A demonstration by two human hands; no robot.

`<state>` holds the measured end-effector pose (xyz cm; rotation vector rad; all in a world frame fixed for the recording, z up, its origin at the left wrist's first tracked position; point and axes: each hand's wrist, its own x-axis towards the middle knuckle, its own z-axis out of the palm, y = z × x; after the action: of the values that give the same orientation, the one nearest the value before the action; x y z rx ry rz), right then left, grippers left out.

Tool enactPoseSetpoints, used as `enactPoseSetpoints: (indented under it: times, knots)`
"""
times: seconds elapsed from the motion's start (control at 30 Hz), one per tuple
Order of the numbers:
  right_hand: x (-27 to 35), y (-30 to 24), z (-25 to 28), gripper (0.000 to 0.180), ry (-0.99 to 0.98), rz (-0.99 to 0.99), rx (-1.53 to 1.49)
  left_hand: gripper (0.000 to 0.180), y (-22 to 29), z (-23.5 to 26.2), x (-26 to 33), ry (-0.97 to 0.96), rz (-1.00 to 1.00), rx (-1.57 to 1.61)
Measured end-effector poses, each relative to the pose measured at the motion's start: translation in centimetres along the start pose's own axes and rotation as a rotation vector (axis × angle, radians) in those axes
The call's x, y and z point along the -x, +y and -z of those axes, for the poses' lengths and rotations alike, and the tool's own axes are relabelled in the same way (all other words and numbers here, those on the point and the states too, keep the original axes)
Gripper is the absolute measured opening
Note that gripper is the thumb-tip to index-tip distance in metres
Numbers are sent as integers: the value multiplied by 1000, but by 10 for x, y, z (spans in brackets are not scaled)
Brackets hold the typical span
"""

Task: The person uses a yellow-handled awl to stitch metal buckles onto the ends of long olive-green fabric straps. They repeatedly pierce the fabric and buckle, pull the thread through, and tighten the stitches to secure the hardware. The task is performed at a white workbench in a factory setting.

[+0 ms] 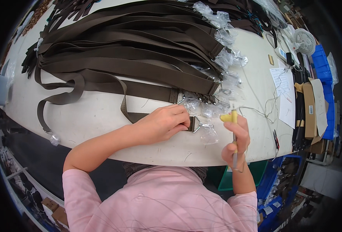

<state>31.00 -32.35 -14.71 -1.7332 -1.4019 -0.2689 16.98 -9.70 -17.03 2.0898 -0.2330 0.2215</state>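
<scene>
My left hand [165, 123] is closed on the end of a dark brown webbing strap [134, 116], pressing near its stitched fold. A metal triangular ring with a hook [197, 124] sticks out of that end, with clear plastic wrap [209, 136] round the hook. To its right, my right hand [238, 138] holds a slim pen-shaped tool [234, 116] upright, its tip pointing away from me and a thin cord at its lower end. Something yellow covers my fingertip there. The tool's tip is apart from the strap.
A big bundle of brown straps [132, 42] covers the far table, its hook ends bagged in plastic [223, 36]. On the right lie paper sheets [285, 92], red-handled snips [276, 140], a small white fan [304, 40], cardboard [312, 110] and blue bins [322, 63]. A thin cable [256, 111] crosses the table.
</scene>
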Motion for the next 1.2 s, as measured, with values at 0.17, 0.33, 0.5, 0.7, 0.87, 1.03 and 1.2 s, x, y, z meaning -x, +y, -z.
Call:
enactPoseSetpoints:
  times: [0.17,0.33,0.5,0.7,0.87,1.03,1.2]
  knots:
    - [-23,-10,-2,61,11,-315,-350,8,-1,-1,2,56,21,28]
    - [-11,-8,-33,56,-114,-755,-671,8,-1,-7,1,90,13,11]
    - [-4,-6,-41,55,-93,-783,-687,13,-3,-7,4,53,22,-12]
    - [5,4,-30,41,63,-494,-612,40,14,-3,9,91,-46,-308]
    - [2,-1,-17,7,-141,-9,-53,49,19,-12,18,-8,-261,-898]
    - [7,-5,-22,41,-337,37,-5,49,18,-19,19,-24,-270,-1110]
    - [6,5,-27,41,-353,165,111,49,18,-7,15,34,-142,-668]
